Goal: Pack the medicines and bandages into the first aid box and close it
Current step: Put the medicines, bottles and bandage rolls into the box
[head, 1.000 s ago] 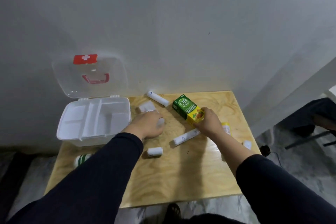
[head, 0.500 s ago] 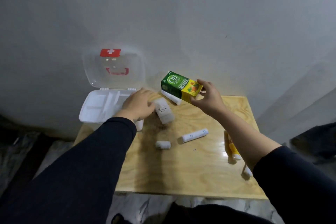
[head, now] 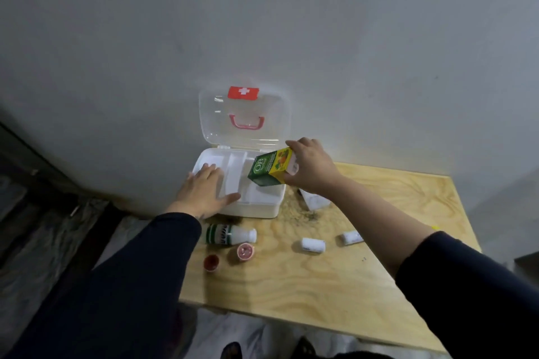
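The white first aid box [head: 256,208] stands open at the table's back left, its clear lid [head: 245,116] with a red cross upright against the wall. My left hand [head: 204,191] lies flat with spread fingers on the box's left compartments. My right hand [head: 310,169] holds a green and yellow medicine carton [head: 269,167], tilted, over the box's right compartment. A white bandage pack [head: 315,201] lies just right of the box, partly under my right forearm. Two small white rolls [head: 313,245] [head: 352,237] lie on the table.
A white and green bottle [head: 230,234] lies on its side in front of the box. Two small red round pots [head: 246,251] [head: 211,262] sit near the wooden table's [head: 335,285] left front edge. The grey wall stands directly behind the box.
My right hand has carried the carton left from above the table to over the box. My left hand has let go of the bandage pack and moved onto the box.
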Motion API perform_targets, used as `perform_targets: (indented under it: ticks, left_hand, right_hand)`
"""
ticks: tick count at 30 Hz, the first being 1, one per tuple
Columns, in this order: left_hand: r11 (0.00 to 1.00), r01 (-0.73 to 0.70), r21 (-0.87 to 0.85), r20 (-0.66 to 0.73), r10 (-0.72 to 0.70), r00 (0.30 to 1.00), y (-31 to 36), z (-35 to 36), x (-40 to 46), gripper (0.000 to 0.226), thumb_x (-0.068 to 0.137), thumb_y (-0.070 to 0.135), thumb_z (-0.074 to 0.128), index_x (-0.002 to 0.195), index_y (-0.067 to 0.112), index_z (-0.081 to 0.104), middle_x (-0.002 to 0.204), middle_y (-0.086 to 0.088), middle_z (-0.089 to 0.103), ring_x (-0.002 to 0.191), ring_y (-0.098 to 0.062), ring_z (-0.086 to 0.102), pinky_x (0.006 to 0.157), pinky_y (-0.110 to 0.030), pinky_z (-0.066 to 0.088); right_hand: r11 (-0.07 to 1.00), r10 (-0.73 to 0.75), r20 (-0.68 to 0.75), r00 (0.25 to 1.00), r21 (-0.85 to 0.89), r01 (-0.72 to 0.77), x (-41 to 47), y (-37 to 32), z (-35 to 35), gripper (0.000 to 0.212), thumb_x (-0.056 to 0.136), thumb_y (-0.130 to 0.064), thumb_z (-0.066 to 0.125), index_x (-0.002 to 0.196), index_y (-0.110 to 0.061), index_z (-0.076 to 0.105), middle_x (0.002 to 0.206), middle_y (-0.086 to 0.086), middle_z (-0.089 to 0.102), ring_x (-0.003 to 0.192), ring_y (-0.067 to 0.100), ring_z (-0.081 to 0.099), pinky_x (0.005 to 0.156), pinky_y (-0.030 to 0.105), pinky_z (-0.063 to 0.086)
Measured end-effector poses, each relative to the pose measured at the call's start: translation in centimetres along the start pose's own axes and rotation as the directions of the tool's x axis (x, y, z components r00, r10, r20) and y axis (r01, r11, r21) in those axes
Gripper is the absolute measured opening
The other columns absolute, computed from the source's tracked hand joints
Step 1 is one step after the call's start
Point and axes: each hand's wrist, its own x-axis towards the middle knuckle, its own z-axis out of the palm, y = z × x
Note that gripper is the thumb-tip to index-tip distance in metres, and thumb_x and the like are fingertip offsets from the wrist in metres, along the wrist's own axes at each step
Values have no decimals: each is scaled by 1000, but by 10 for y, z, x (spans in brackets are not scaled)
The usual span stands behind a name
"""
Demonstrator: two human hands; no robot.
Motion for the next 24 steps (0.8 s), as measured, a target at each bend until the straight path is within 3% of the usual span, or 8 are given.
perform_targets:
  ticks: [4,8,12,16,20,22,24]
  left_hand:
    - [997,-69,15,17,69,997,-18,1,1,98,84,76,37,155,12,15,164,-6,9,152,-20,5,124,-40,2]
    - [985,-132,113,1,133,991,-27,6,8,110,75,84,18,155,9,14,164,-9,10,152,-21,6,122,-39,0]
    - [972,-170,161,-14,175,985,-33,9,12,106,80,81,18,155,6,13,164,-11,11,152,-22,7,124,-37,2]
    - [967,-176,184,-42,187,982,-34,15,12,123,64,85,-10,155,5,12,164,-12,11,152,-23,6,123,-36,0]
    - [961,-172,215,-55,188,981,-36,20,13,99,86,75,12,155,5,8,164,-11,7,152,-22,2,124,-37,-1]
    - [959,-173,224,-63,191,980,-36,21,13,97,87,74,14,155,6,9,164,-11,7,152,-22,1,124,-37,-1]
    - [957,-174,231,-64,194,979,-36,23,14,101,83,77,8,155,6,8,164,-11,7,152,-23,2,124,-37,0]
  right_hand:
    - [995,65,92,994,-76,-59,20,-29,22,71,80,-40,69,135,-4,42,128,14,50,120,30,43,101,36,37]
    - [986,164,113,980,14,-167,34,-42,51,66,77,-28,74,131,-4,46,125,13,49,115,29,51,96,35,45]
    - [975,217,145,965,6,-220,47,-47,74,56,78,-20,72,127,-4,50,125,14,51,115,28,51,93,34,46]
    - [958,286,130,949,-33,-284,58,-53,101,45,83,-18,66,124,-5,53,125,13,57,115,28,54,96,32,45]
    - [920,380,130,916,45,-389,64,-58,122,29,84,-12,64,112,-6,58,113,13,65,101,28,63,70,28,42]
    - [903,413,142,900,67,-425,63,-58,125,36,83,-11,67,117,-6,55,116,13,64,104,27,62,73,29,44]
    - [897,417,157,895,86,-433,60,-58,123,51,82,-7,69,129,-6,48,126,13,59,113,28,59,86,32,48]
